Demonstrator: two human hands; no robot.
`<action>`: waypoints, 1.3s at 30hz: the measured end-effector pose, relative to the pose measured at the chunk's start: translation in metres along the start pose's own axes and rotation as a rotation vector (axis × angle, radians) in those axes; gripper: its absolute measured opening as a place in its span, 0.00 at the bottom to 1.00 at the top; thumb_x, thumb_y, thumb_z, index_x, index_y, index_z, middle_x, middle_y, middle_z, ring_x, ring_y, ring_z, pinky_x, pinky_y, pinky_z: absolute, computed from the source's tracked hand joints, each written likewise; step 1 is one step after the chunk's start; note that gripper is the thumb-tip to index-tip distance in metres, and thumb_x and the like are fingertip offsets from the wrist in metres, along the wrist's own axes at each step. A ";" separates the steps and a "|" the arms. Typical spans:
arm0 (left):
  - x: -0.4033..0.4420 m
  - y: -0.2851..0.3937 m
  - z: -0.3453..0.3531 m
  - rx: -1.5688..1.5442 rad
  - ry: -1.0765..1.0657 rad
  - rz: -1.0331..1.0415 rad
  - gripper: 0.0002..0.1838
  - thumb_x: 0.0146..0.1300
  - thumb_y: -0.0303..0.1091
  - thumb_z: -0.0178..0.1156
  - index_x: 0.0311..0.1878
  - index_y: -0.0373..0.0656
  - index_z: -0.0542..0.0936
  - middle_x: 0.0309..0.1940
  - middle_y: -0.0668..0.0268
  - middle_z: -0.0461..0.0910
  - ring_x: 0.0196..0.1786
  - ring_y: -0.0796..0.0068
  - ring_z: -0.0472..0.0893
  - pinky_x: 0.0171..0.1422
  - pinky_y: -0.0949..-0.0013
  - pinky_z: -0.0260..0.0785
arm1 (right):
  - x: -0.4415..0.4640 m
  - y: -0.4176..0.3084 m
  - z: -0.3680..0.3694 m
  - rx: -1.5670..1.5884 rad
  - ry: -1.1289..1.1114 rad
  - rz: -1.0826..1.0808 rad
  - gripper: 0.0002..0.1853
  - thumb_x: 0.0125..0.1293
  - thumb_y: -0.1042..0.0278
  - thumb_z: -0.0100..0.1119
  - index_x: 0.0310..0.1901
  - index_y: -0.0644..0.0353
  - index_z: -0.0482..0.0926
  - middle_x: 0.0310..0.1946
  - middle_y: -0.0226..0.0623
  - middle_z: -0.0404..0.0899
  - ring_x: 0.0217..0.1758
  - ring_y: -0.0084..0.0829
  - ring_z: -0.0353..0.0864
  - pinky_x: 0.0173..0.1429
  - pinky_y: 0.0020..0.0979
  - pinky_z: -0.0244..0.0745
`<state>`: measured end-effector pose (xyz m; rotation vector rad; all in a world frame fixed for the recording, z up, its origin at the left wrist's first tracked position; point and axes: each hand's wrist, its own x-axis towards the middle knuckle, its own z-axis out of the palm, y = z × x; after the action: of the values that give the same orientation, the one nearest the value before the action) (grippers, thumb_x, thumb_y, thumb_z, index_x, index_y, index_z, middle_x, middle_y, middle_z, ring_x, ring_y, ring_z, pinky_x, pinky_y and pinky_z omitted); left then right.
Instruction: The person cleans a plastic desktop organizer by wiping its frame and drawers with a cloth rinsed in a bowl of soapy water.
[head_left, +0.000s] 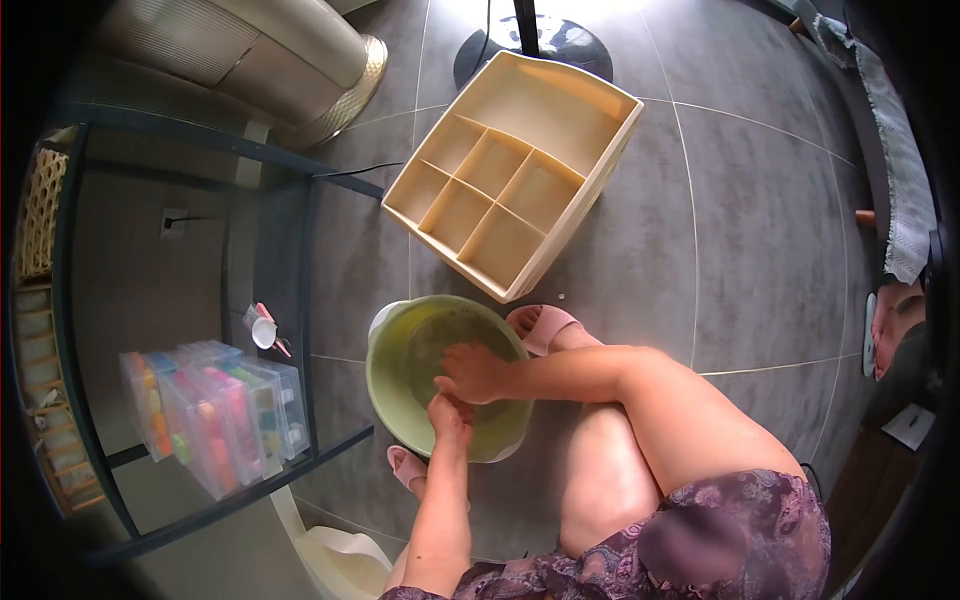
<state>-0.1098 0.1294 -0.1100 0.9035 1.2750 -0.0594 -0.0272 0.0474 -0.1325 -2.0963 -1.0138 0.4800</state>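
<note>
A green basin (pixel 376 385) with white handles stands on the floor in front of me, with what looks like water in it. Both of my hands are over its inside. My right hand (pixel 475 373) is open, its fingers stretched toward the far left wall of the basin. Just below it, my left hand (pixel 452 415) is closed with curled fingers, close against the right palm; whatever it may hold is hidden. Beyond the basin, a cream divided organizer box (pixel 505 205) rests tilted on the floor, with several small compartments and one larger one.
On the left, a dark-framed shelf (pixel 310 300) bears clear plastic boxes (pixel 215 415) of colourful items and a small white cup (pixel 263 332). A round black stand base (pixel 590 60) sits behind the organizer. A pale bin (pixel 345 560) stands at lower left. Pink slippers (pixel 540 328) flank the basin.
</note>
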 end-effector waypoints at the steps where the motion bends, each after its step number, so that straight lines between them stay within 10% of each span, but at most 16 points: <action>1: -0.002 0.001 0.002 -0.030 -0.007 -0.001 0.12 0.63 0.40 0.45 0.25 0.50 0.70 0.16 0.77 0.68 0.13 0.87 0.61 0.14 0.81 0.44 | -0.001 0.000 -0.002 0.007 0.005 -0.001 0.21 0.61 0.52 0.43 0.34 0.63 0.77 0.41 0.45 0.75 0.49 0.42 0.71 0.53 0.43 0.63; 9: 0.005 -0.004 0.015 0.022 0.043 0.041 0.18 0.62 0.49 0.42 0.20 0.52 0.67 0.11 0.78 0.64 0.09 0.83 0.57 0.11 0.80 0.46 | 0.002 -0.004 -0.041 0.153 -0.318 0.137 0.20 0.58 0.54 0.43 0.32 0.63 0.79 0.33 0.47 0.78 0.39 0.46 0.77 0.47 0.41 0.69; 12: 0.006 0.005 0.001 -0.262 -0.010 -0.312 0.18 0.60 0.50 0.42 0.25 0.48 0.71 0.16 0.72 0.69 0.17 0.79 0.68 0.19 0.78 0.59 | 0.003 0.001 -0.038 0.138 -0.435 0.182 0.19 0.57 0.55 0.44 0.35 0.62 0.79 0.34 0.49 0.78 0.40 0.46 0.77 0.48 0.41 0.70; 16: -0.040 0.042 -0.002 -0.224 -0.253 -0.200 0.20 0.58 0.42 0.43 0.45 0.35 0.70 0.41 0.60 0.72 0.39 0.69 0.73 0.44 0.66 0.66 | 0.006 -0.011 -0.049 0.148 -0.530 0.017 0.18 0.55 0.56 0.48 0.37 0.61 0.79 0.32 0.49 0.79 0.38 0.46 0.78 0.46 0.40 0.71; 22: -0.127 0.096 -0.022 0.360 -0.276 0.339 0.29 0.52 0.16 0.48 0.61 0.29 0.60 0.48 0.58 0.71 0.44 0.76 0.73 0.44 0.78 0.67 | 0.010 -0.091 -0.117 0.404 -0.397 -0.026 0.17 0.53 0.59 0.56 0.38 0.63 0.78 0.31 0.47 0.79 0.36 0.40 0.79 0.42 0.35 0.72; 32: -0.172 0.102 -0.034 0.337 -0.219 0.877 0.19 0.54 0.28 0.60 0.49 0.33 0.72 0.43 0.59 0.77 0.43 0.73 0.78 0.47 0.73 0.71 | -0.007 -0.181 -0.178 0.493 -0.306 0.250 0.12 0.52 0.65 0.53 0.33 0.65 0.80 0.22 0.36 0.77 0.26 0.24 0.74 0.31 0.28 0.69; 39: -0.211 0.110 -0.040 0.380 -0.075 0.966 0.24 0.53 0.30 0.63 0.53 0.33 0.69 0.44 0.61 0.73 0.42 0.75 0.77 0.45 0.74 0.71 | -0.006 -0.218 -0.181 0.126 0.129 0.276 0.14 0.57 0.60 0.51 0.33 0.64 0.79 0.25 0.46 0.78 0.27 0.39 0.79 0.34 0.35 0.73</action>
<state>-0.1573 0.1365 0.1268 1.7483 0.6564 0.4339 -0.0328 0.0478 0.1510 -2.1317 -0.6078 0.5228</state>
